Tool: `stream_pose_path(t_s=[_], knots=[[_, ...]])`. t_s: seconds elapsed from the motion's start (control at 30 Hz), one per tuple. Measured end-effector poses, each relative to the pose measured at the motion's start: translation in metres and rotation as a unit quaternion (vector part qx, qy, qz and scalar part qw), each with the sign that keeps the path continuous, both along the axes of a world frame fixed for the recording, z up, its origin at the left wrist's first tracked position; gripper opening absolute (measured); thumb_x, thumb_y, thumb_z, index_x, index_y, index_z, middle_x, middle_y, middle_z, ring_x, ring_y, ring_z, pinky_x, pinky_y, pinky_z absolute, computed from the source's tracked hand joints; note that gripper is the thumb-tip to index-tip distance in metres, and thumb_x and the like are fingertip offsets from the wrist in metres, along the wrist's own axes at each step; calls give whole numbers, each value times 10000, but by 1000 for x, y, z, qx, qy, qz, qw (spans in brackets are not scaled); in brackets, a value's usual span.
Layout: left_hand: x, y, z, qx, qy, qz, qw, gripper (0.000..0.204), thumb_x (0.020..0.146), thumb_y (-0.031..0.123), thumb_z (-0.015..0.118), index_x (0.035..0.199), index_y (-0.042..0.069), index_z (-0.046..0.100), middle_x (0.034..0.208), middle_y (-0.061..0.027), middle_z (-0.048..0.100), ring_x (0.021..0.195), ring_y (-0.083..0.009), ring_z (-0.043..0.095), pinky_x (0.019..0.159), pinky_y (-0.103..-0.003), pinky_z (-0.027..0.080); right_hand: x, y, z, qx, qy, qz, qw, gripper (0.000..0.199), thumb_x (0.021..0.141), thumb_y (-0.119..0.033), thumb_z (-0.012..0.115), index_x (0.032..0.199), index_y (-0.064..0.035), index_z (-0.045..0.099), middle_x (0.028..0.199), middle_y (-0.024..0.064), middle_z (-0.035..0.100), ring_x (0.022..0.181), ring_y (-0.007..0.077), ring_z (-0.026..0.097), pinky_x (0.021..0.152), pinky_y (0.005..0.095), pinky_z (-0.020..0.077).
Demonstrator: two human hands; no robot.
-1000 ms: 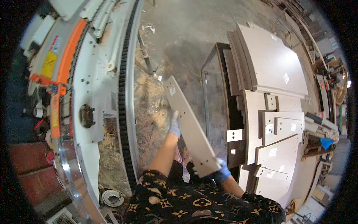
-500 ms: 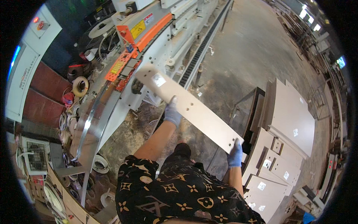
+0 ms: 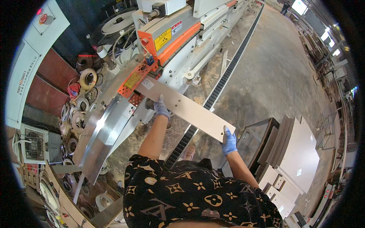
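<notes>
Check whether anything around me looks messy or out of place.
Yes: the edge-banding rolls to your left lie jumbled, overlapping at different angles rather than stacked. The pale board you're holding shows no obvious damage.

Stained concrete floor (image 3: 262, 76) bears dark metal-framed stand (image 3: 270, 127) at lower right. On stand: pale flat panels (image 3: 300, 152), stacked in uneven piles, some with white labels (image 3: 299, 172).

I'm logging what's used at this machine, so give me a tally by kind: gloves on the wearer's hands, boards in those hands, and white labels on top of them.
Gloves: 2
Held board: 1
White label: 1
Total: 4
</notes>
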State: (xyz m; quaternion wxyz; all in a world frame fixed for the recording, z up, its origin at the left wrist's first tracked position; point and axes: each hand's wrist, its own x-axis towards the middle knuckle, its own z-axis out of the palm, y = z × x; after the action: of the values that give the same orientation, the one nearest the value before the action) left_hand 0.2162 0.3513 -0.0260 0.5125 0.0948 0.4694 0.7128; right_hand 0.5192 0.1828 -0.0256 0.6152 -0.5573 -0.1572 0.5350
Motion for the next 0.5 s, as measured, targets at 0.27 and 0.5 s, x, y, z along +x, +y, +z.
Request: stream_pose_path(t_s=[0.27,0.5], knots=[[12,29,-10,-12,38,37,999,481,861,221,616,1271,27,455,1205,-90,531,1023,-223,559,863,-356,480,6,20,27,-96,17,0,995,417,788,-346,701,1123,-154,543,983,4,579,836,177,577,633,334,503],[17,74,-34,53,-90,-156,982,447,899,312,529,1238,27,475,1167,-100,549,995,-227,556,820,-349,481,21,57,40,-19,72,-42,996,394,790,-271,710,1080,-45,572,979,55,621,802,182,597,723,352,512]])
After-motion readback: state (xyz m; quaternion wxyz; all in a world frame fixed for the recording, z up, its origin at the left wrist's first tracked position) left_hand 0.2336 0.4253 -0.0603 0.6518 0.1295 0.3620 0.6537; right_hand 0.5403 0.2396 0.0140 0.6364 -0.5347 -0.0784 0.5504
